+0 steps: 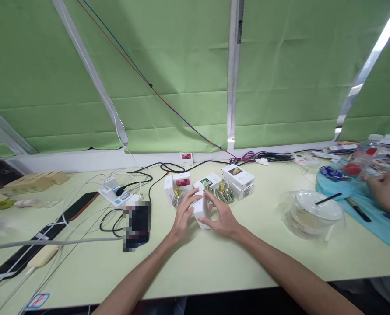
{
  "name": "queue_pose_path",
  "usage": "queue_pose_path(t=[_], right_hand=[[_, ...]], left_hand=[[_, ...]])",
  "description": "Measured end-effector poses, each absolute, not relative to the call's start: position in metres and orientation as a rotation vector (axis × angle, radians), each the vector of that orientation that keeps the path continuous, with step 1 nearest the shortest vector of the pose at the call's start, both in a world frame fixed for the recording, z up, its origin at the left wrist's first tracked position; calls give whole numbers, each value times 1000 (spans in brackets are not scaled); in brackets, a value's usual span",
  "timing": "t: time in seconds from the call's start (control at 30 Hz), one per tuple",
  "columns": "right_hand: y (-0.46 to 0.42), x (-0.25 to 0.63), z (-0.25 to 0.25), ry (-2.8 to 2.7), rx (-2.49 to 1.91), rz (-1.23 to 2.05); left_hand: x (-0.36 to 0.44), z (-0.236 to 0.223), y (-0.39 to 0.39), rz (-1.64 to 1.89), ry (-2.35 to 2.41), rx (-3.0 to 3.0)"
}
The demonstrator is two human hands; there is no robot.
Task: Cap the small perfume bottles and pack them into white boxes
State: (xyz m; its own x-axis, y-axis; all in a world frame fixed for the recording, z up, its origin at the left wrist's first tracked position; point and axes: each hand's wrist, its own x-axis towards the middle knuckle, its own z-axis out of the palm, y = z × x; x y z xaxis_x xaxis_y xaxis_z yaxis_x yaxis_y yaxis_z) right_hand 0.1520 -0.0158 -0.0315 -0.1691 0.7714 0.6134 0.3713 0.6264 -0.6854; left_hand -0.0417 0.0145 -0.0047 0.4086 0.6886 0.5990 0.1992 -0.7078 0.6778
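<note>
A small white box [200,211] stands upright on the table between my two hands. My left hand [183,214] holds its left side, with the fingertips near the top. On the other side, my right hand [223,216] grips the box between thumb and fingers. Just behind my hands are glass bottles with gold caps, one at the left [177,199] and others to the right, such as this bottle [226,193]. White boxes with flower pictures surround them: a pink-flower box [182,180], a green-picture box [211,180] and a yellow-flower box [238,175] lying on another.
To the left lie a dark phone-like item [137,223], a power strip [116,194] and tangled cables. A lidded plastic bowl [317,208] in a bag stands at right, by a blue sheet [378,227]. Another person's hand [387,190] is at far right.
</note>
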Motion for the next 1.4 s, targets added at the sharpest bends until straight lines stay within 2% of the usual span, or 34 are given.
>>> queue_pose_path(t=[0.17, 0.47, 0.77, 0.93, 1.2, 1.4], right_hand=[[-14, 153, -33, -1796, -916, 550], [-18, 151, -23, -1808, -896, 557], [-21, 152, -15, -1788, -863, 443], [-20, 151, -18, -1746, -934, 382], [-13, 150, -23, -1623, -945, 309], [-12, 150, -25, -1625, -956, 309]], left_hand=[[-45, -4, 18, 1252, 699, 2094], [-50, 8, 20, 1404, 736, 2376], [-50, 17, 19, 1196, 760, 2506], [-46, 17, 17, 1289, 741, 2536], [-44, 8, 17, 1485, 1008, 2501], [-47, -1, 21, 1488, 1019, 2538]])
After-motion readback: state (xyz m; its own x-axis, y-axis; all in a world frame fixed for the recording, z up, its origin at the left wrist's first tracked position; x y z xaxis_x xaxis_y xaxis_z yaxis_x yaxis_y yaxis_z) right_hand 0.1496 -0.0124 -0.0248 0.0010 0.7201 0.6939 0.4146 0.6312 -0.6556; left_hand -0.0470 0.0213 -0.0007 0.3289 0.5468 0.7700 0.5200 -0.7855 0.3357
